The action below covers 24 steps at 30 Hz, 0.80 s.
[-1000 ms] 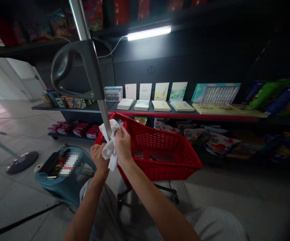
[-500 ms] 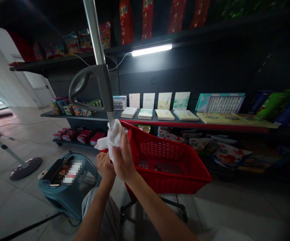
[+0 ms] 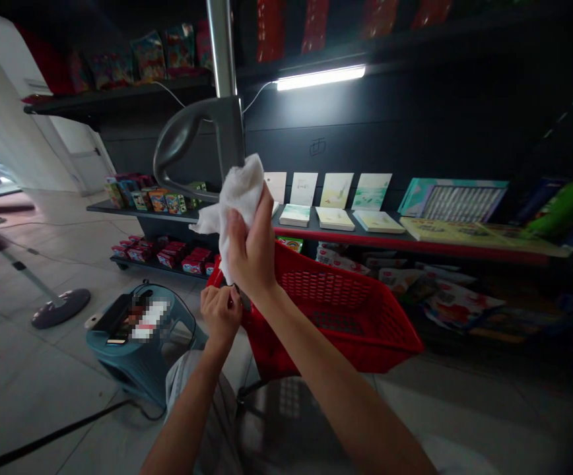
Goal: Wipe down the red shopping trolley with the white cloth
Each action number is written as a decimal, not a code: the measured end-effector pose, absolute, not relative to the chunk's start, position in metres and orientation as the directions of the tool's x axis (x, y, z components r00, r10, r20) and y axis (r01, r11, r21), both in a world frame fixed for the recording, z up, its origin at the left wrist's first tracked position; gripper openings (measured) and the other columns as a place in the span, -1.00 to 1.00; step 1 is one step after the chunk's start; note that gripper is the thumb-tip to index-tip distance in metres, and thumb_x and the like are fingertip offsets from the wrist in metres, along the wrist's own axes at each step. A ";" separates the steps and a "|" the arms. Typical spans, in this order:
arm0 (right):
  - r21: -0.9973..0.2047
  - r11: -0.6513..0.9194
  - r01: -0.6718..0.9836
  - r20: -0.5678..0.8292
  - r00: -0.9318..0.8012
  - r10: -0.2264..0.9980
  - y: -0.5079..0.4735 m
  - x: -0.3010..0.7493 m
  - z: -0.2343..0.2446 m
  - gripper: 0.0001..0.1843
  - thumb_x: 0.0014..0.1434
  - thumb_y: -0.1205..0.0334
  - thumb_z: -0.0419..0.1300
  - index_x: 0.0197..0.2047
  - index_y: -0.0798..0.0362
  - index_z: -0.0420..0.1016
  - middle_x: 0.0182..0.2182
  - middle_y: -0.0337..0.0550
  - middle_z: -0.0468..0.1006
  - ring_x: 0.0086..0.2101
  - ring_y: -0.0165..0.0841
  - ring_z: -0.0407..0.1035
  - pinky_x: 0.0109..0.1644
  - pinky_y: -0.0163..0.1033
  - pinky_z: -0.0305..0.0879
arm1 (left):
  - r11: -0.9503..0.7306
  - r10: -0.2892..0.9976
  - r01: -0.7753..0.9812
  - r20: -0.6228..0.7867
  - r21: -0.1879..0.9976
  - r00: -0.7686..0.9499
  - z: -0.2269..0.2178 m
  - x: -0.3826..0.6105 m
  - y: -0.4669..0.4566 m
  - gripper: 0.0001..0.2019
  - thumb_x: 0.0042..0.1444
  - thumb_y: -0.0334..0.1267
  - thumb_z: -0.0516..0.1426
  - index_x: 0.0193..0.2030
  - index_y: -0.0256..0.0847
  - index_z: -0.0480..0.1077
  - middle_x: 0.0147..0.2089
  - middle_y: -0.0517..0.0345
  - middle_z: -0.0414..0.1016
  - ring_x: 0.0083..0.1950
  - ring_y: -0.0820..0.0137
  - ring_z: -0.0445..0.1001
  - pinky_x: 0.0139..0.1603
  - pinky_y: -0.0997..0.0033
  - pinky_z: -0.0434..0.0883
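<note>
A metal pole (image 3: 224,56) with a grey loop-shaped handle (image 3: 232,132) rises in front of me, running out of the top of the view. My right hand (image 3: 253,247) is closed round a crumpled white cloth (image 3: 241,191), pressing it to the pole just below the handle. The cloth hides that stretch of pole, and one loose end sticks out to the left. Lower down, my left hand (image 3: 221,310) is a fist round the pole's lower part, mostly hidden by its fingers. Right behind both hands stands a red shopping cart (image 3: 346,290).
Shelves (image 3: 311,232) hold booklets, small boxes and bagged goods. A lit tube lamp (image 3: 321,77) hangs above. On the left, a blue stool (image 3: 133,359) carries dark items and a cable, beside a round-based stand (image 3: 61,308).
My right hand and the cloth have moved up the pole to just below the grey handle, away from my left hand. The whole view has shifted slightly; my left hand keeps its grip.
</note>
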State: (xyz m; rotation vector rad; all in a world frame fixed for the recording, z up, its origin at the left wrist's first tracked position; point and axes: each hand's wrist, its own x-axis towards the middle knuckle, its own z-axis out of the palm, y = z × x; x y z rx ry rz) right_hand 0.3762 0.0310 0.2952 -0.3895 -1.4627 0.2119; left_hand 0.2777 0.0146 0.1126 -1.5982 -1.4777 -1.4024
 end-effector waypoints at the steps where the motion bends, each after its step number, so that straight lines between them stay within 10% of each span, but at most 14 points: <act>1: -0.367 0.924 0.104 0.927 0.117 0.355 0.035 0.375 0.305 -0.38 0.50 -0.03 -0.07 0.52 -0.09 -0.11 0.32 0.13 0.33 0.29 -0.12 0.30 0.36 0.17 0.29 | -0.238 0.367 0.942 0.920 0.238 -0.140 0.112 0.278 0.015 -0.69 0.28 -0.36 0.08 -0.52 -0.11 0.24 -0.52 0.20 0.27 -0.36 0.33 0.30 -0.10 0.26 0.29; 24: -0.413 0.900 0.140 0.908 0.141 0.395 0.062 0.378 0.553 -0.94 0.38 0.17 0.08 -0.08 -0.11 0.27 -0.09 -0.12 0.56 0.07 -0.14 0.49 0.19 0.04 0.46 | -0.246 0.338 0.950 0.936 0.191 -0.101 0.116 0.280 0.008 -0.68 0.33 -0.38 0.12 -0.50 -0.16 0.28 -0.50 0.24 0.27 -0.38 0.38 0.28 -0.11 0.31 0.34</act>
